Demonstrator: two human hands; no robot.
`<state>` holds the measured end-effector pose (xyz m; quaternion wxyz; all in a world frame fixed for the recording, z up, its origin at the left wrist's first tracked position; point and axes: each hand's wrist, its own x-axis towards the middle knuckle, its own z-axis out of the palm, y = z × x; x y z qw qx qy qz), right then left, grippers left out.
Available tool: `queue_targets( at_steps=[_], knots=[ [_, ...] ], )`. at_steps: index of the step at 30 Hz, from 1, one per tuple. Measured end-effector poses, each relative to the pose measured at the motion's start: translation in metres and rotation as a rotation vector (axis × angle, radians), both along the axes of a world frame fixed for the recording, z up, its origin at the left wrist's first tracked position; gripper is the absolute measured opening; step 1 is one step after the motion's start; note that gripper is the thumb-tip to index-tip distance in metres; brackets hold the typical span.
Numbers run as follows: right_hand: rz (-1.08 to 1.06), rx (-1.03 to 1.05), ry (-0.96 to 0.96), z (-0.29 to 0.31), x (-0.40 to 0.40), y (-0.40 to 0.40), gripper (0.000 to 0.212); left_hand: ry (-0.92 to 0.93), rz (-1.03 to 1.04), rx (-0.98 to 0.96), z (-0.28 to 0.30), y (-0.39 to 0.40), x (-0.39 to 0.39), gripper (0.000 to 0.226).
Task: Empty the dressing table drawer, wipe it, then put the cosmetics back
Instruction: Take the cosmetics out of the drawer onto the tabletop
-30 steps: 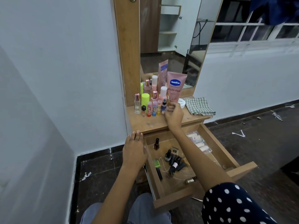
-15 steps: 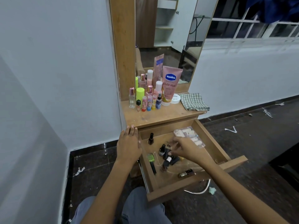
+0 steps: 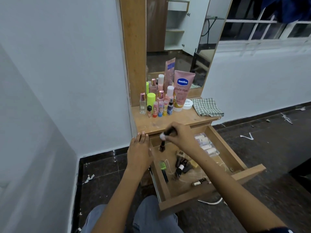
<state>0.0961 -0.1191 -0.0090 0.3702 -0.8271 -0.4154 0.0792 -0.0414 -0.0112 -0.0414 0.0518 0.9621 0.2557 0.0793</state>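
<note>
The wooden drawer (image 3: 218,192) stands pulled out under the dressing table top (image 3: 185,120). My right hand (image 3: 181,135) grips a small dark bottle with a white band (image 3: 165,134), lifted over the drawer's back end. My left hand (image 3: 138,152) rests flat with straight fingers on the drawer's left side, fingertips at the table edge. Inside the drawer lie a dark nail polish bottle (image 3: 162,146), a green-capped bottle (image 3: 162,166), a cluster of small dark bottles (image 3: 181,165), a gold-ended tube (image 3: 199,181) and a clear pack of white tubes (image 3: 207,145).
On the table top stand a pink Vaseline tube (image 3: 182,89), a row of small bottles and lip balms (image 3: 156,106), a white jar (image 3: 187,104) and a folded checked cloth (image 3: 207,107). A mirror (image 3: 178,44) rises behind. Dark floor with paper scraps lies on both sides.
My right hand came down from the table top into the drawer, took hold of a small dark bottle and has lifted it toward the table edge. My left hand has stayed put.
</note>
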Motion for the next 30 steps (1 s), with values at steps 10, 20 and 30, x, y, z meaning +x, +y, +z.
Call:
queue_targets(
  at_steps=[10,20,30],
  knots=[
    [-0.139,0.036,-0.054,-0.003,-0.007,0.119,0.029,-0.010,-0.009,-0.011,-0.003,0.002,-0.001,0.060],
    [-0.153,0.078,-0.108,-0.002,-0.002,0.102,0.031,-0.013,-0.015,-0.020,-0.007,0.002,-0.001,0.061],
    [-0.202,-0.230,-0.069,-0.039,0.021,0.000,0.033,-0.039,-0.022,-0.012,-0.008,0.001,-0.001,0.060]
  ],
)
